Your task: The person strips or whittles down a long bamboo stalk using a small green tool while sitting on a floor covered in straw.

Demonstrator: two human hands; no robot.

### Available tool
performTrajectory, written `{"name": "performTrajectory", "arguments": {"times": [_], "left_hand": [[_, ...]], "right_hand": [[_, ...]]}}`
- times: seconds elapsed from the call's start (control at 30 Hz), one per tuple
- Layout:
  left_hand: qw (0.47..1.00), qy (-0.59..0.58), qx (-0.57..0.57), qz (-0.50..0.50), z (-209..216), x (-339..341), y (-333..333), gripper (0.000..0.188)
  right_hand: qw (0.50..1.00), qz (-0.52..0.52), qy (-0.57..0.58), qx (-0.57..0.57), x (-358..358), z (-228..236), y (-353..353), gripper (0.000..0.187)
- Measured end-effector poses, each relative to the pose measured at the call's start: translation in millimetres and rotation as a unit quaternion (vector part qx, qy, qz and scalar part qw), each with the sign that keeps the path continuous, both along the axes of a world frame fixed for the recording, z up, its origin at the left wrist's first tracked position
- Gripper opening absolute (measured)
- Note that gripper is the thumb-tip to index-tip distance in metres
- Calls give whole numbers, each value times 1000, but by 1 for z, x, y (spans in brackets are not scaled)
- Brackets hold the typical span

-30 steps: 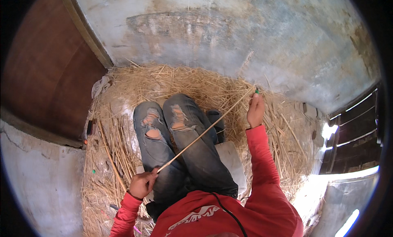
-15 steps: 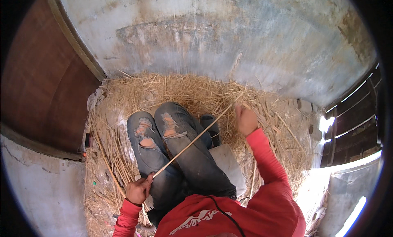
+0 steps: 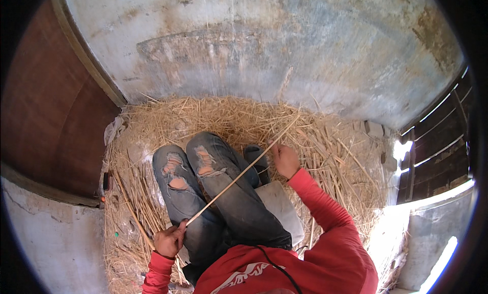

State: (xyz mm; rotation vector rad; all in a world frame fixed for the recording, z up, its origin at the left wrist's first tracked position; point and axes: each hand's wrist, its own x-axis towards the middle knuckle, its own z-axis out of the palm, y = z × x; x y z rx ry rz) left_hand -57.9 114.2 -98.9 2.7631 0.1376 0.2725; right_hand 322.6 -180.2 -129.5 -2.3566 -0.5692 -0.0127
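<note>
A long, thin, pale reed stick (image 3: 231, 183) slants across my lap, from near my left thigh up to the far right. My left hand (image 3: 171, 240) grips its near end between thumb and fingers, beside my left leg. Farther up, my right hand (image 3: 285, 161) is closed at the stick, the fingertips on it a little short of its far end. What the right palm holds, if anything more, is hidden. Under the stick are my legs in torn dark jeans (image 3: 223, 187).
Straw and shavings (image 3: 218, 113) cover the floor ahead. Bundles of loose sticks lie at left (image 3: 134, 192) and right (image 3: 335, 162). A grey block (image 3: 282, 207) sits beside my right thigh. A stained wall (image 3: 284, 50), a brown door (image 3: 56, 111) and dark slats (image 3: 439, 146) surround me.
My right hand has moved left and slightly down to the stick, from a blurred spot beside its far part. My left hand keeps its grip on the near end.
</note>
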Motion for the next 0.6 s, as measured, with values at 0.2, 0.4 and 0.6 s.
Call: {"name": "performTrajectory", "arguments": {"times": [0.2,0.4,0.6], "left_hand": [[1000,2,-12,24,0,-11,-1,40],[999,-23,46,-5,-5,-10,3,45],[999,-19,50,-4,2,-12,3,49]], "right_hand": [[992,-95,-1,83,-11,4,-11,44],[1000,-12,-25,10,-42,32,-4,38],[989,-103,38,101,25,22,-31,42]]}}
